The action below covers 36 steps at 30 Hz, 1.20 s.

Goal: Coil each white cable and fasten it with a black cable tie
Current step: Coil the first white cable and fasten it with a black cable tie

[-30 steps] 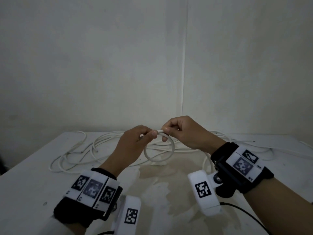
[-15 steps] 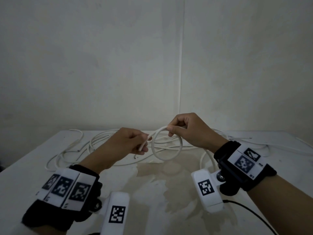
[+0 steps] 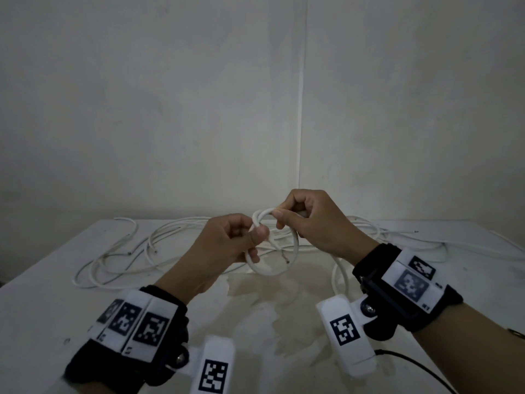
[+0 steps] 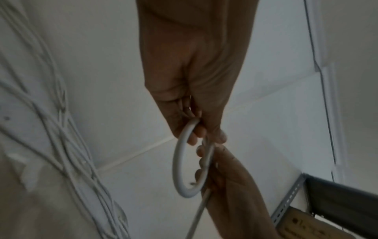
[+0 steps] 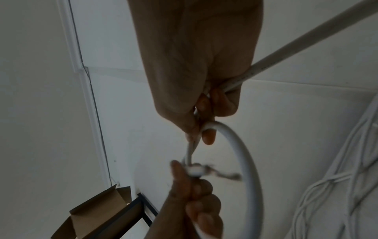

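Pale bench [image 3: 56,294] at mid-frame: your left hand [image 3: 227,245] and right hand [image 3: 309,220] both pinch the white cable [image 3: 272,270], so its small loop cannot spring open.

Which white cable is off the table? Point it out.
The looped cable held between the left hand and right hand; the other cables lie loose on the table.

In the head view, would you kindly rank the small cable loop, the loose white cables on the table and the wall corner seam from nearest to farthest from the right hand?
1. Small cable loop: pinched at its top by the right hand, hanging just below-left.
2. Loose white cables: on the table beyond the hands, spreading to both sides.
3. Wall corner seam: far behind, rising above.
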{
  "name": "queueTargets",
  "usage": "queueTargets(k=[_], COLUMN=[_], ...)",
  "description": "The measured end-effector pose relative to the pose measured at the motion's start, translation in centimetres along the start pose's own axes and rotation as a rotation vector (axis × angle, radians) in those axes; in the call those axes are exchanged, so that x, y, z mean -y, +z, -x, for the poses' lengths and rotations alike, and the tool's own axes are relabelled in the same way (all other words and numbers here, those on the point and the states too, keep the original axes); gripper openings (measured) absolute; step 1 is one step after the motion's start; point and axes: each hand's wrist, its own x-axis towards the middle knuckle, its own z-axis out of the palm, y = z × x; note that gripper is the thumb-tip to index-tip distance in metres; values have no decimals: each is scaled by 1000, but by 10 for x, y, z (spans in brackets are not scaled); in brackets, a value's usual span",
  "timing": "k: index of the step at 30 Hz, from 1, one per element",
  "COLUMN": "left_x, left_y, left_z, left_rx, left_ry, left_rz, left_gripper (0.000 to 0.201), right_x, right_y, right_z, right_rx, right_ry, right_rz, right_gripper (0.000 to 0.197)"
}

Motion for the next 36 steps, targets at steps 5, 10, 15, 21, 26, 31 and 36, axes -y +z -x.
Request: queueTargets(k=[5,10,15,21,26,31,36], left_x=[10,17,20,18,18,15,21], left_y=[-2,-10,-16,-14,0,3,2], left_z=[-1,-7,-15,-14,-7,1,1], left_rx=[-180,-307,-327,-105,54,161,235], left_ry=[211,559,655,500,296,285,280], left_rz=[-345,-785,-1058,-700,-580,-800,-1004], left_gripper=[11,14,22,17,22,30,29], right_x=[10,11,11,4,-4,-9,-8], right_y=[-6,-1,-3,-11,-16,-21,-23], right_z=[3,2,-1,0,0,3,-3], right_rx=[95,146,168,178,165,202,225], right_ry=[83,229,267,234,163,145,82], right_rz=[-61,-191,-188,-151,-12,95,245], right_gripper=[21,25,26,26,21,19,16])
